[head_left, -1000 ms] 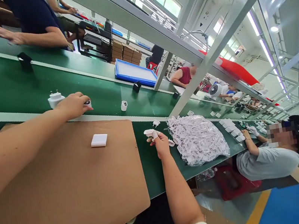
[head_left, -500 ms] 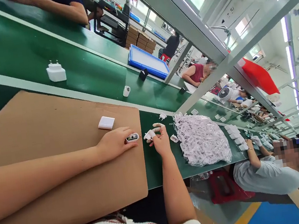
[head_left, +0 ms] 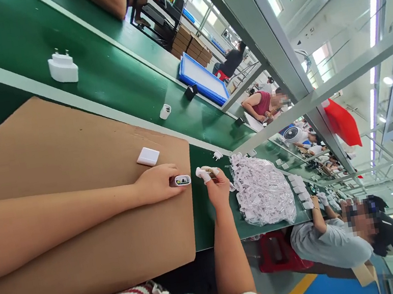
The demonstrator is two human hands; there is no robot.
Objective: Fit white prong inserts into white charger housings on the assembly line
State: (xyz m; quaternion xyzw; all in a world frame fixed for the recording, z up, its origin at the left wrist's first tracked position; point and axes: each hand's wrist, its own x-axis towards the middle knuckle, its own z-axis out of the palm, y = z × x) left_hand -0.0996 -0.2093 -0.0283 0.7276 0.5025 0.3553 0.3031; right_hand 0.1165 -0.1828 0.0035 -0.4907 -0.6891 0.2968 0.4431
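My left hand (head_left: 157,184) is closed round a white charger housing (head_left: 182,180), its open end facing right and showing parts inside. Just right of it, my right hand (head_left: 216,183) pinches a small white plug piece (head_left: 200,172); white covers wrap some of its fingertips. A gap separates the two pieces. Above my left hand, another white housing (head_left: 148,156) lies on the brown cardboard (head_left: 122,243). Beside my right hand sits a clear bag of white plug parts (head_left: 263,188), and a loose white plug piece (head_left: 217,154) lies near its upper left.
Beyond the pale rail, a white charger (head_left: 63,68) and a small white housing (head_left: 165,111) stand on the green surface. A blue-rimmed tray (head_left: 204,78) lies farther back. At right, a person in grey (head_left: 334,239) works near rows of white pieces (head_left: 300,191).
The view has shifted and tilted. My right hand has turned, its fingers drawn in more round the plug piece. My left hand still holds the housing.
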